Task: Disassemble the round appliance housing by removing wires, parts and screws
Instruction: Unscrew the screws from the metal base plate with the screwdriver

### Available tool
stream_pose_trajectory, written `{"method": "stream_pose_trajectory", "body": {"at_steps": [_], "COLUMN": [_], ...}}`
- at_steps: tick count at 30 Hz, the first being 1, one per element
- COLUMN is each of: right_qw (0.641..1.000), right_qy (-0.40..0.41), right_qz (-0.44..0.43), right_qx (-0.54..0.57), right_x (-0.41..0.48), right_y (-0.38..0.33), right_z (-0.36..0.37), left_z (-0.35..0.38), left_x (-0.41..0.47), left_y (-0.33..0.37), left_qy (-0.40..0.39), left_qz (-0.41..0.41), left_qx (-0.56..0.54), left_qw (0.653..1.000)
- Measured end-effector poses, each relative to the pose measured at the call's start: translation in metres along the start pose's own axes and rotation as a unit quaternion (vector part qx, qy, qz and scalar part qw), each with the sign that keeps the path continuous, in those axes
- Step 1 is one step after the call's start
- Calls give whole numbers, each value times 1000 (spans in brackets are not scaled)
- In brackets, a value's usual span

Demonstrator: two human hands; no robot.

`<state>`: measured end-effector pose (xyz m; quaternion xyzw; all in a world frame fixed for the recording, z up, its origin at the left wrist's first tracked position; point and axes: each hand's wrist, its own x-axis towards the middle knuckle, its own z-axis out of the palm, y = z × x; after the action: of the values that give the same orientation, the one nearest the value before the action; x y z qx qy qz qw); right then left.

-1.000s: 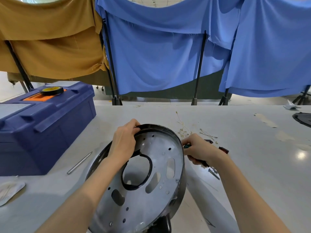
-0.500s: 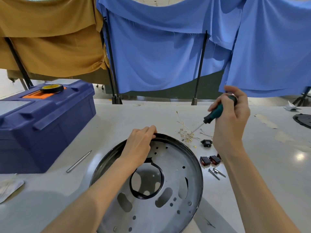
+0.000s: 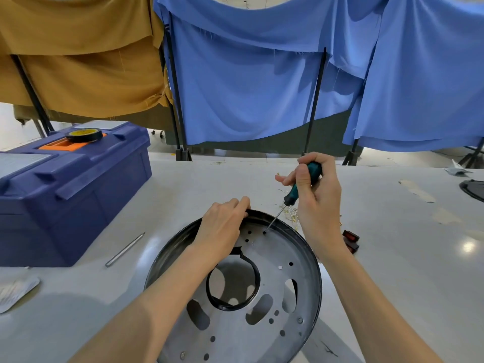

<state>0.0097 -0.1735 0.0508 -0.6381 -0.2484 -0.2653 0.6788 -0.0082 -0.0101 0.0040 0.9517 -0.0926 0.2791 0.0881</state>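
While the grey table point(image 3: 392, 258) carries one blue toolbox point(image 3: 70, 189) at nine o'clock, the round housing point(image 3: 309, 263) lies flat at six o'clock, inner plate up, presumably so its screws face the tool. The left hand point(image 3: 222, 229) clamps the far rim at twelve o'clock, apparently to stop rotation. The right hand point(image 3: 318, 197) grips one green-handled screwdriver point(image 3: 296, 189), tip seated at a hole near the rim. Two screws point(image 3: 300, 320) are visible on the near side. Two red-and-black switches point(image 3: 351, 239) sit at three o'clock; one metal rod point(image 3: 125, 249) at nine.
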Motion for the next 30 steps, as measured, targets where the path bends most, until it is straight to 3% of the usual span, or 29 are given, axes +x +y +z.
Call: {"method": "stream_pose_trajectory", "body": {"at_steps": [8,19,26,30], "right_qw": [999,996,958,959], "right_qy": [-38,-80,-223,-185], "right_qz": [-16,10,49,37], "right_qx": [-29,-42,-176,-211], "right_x": [0,-5,7,10], "right_y": [-5,-5,-15,-20], "right_z": [-1,1,-8,-14], "left_z": [3,3,2,4], "left_x": [3,4,3,4], "left_y": [0,2,3,5], "left_qy": [-48,-57,-78,-66], "left_qz": [-3,10,14,20], "left_qx": [46,55,45,46], "left_qw": [998,997,996,997]}}
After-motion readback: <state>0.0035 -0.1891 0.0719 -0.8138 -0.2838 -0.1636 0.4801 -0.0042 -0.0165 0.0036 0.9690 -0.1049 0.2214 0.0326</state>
